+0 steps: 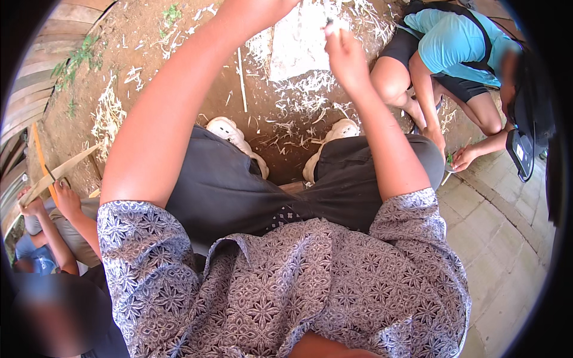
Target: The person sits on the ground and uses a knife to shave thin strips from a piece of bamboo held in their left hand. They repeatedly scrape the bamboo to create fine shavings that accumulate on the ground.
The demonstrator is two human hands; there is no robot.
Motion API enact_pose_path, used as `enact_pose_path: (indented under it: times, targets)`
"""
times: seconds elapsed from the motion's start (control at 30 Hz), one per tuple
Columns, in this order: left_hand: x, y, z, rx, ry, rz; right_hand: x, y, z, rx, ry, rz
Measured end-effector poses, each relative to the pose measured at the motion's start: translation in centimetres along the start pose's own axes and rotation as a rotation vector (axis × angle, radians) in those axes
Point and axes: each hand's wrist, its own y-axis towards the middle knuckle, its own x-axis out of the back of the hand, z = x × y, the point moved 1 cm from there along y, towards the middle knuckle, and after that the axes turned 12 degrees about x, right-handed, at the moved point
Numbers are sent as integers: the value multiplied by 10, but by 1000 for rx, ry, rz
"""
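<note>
My left hand (280,6) reaches the top edge of the head view. Its fingers lie outside the picture, so what it holds, if anything, is hidden. Farther right, my right hand (346,52) is closed, fingers curled together. A small dark tip (329,22) shows at its fingertips; the thing it belongs to is washed out by glare. Beneath and between both hands a pale sheet (295,51) lies on the ground, strewn with thin light shavings (310,92).
To the right a person in a light blue shirt (450,39) squats over paving (483,238). At the left another person's hands hold a flat wooden strip (65,170) and an orange tool (42,152). A thin pale stick (242,80) lies on the dirt before my shoes (236,138).
</note>
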Motion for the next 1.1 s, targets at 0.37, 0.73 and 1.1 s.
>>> enact_pose_path:
  times: [0.37,0.73,1.1]
  targets:
    - [-1,6,7,86,-7,27,-22,-16,-24,-222,-52,281]
    - [11,3,11,157,-31,68,-6,4,-13,-131,282,-106]
    - [8,5,0,9,-50,114,-7,-8,13,66,324,-230]
